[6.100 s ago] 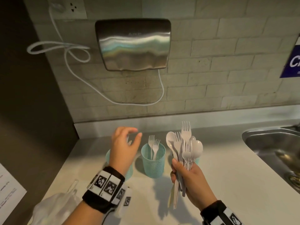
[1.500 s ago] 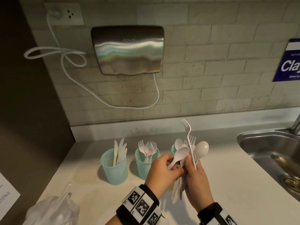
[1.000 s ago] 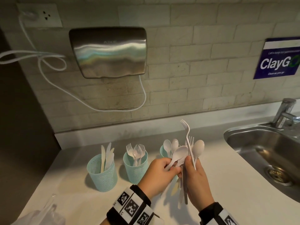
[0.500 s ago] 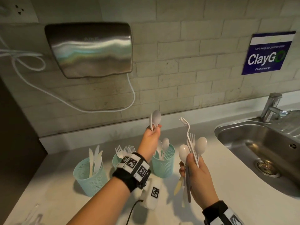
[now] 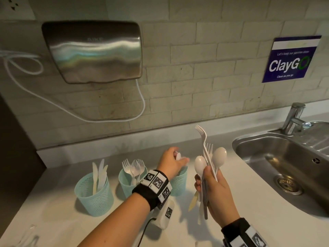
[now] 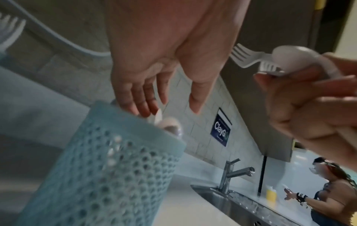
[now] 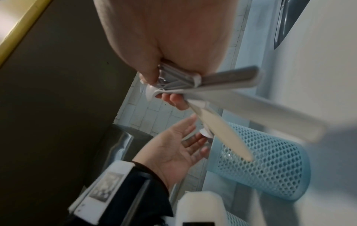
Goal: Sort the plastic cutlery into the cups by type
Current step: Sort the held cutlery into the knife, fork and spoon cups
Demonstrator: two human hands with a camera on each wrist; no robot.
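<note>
Three teal mesh cups stand in a row: the left cup [image 5: 93,195] holds knives, the middle cup [image 5: 128,182] holds forks with a spoon among them, and the right cup [image 5: 179,182] [image 6: 108,160] [image 7: 270,165] holds spoons. My left hand [image 5: 179,160] [image 6: 170,107] [image 7: 193,137] hovers just over the right cup, fingers straight and spread. A white spoon [image 5: 178,156] [image 6: 159,115] stands in the cup at its fingertips. To the right, my right hand [image 5: 208,173] [image 7: 160,85] grips a bundle of white cutlery [image 5: 207,157]: forks, two spoons and a knife, heads up.
A steel sink [image 5: 267,148] with a tap [image 5: 293,118] lies at the right. A hand dryer [image 5: 94,50] and its white cable hang on the tiled wall. A clear plastic bag [image 5: 26,236] lies at the front left. Another person [image 6: 332,191] stands beyond the sink.
My left hand took a spoon from the bundle, lifted it, then came down over the right cup and opened its fingers. My right hand has stayed put with the bundle.
</note>
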